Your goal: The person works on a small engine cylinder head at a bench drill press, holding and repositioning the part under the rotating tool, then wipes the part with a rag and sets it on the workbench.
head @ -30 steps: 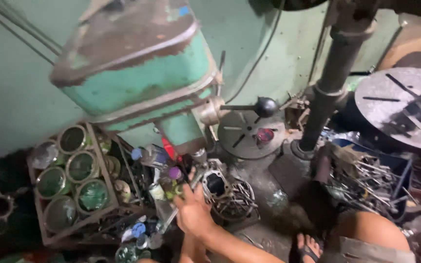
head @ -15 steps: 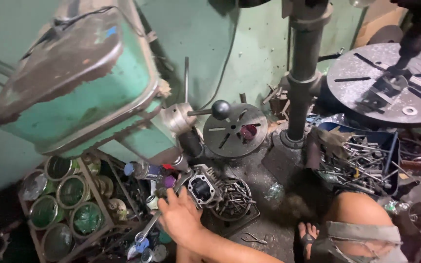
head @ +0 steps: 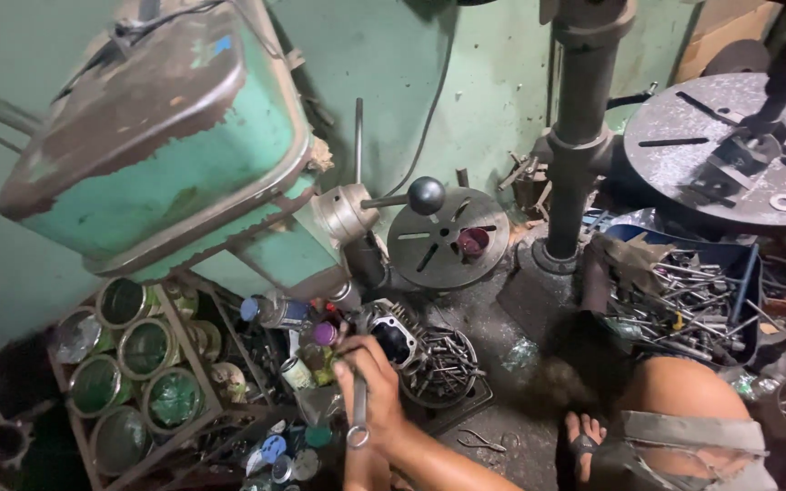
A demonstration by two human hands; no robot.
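Wrench (head: 358, 414): ring-ended, metal, clamped in fingers of one hand (head: 370, 386), which hand unclear. Location: just below green drill press (head: 166, 145), between crate of tins (head: 134, 364) and bolt-filled round tray (head: 438, 368).

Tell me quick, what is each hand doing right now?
Left hand: not in view.
Right hand: closed around a metal wrench, whose ring end pokes out below the fist.

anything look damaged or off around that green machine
The green machine cover is badly worn, its paint flaked off to bare rusty metal along the top and edges. A hand below it grips a wrench.
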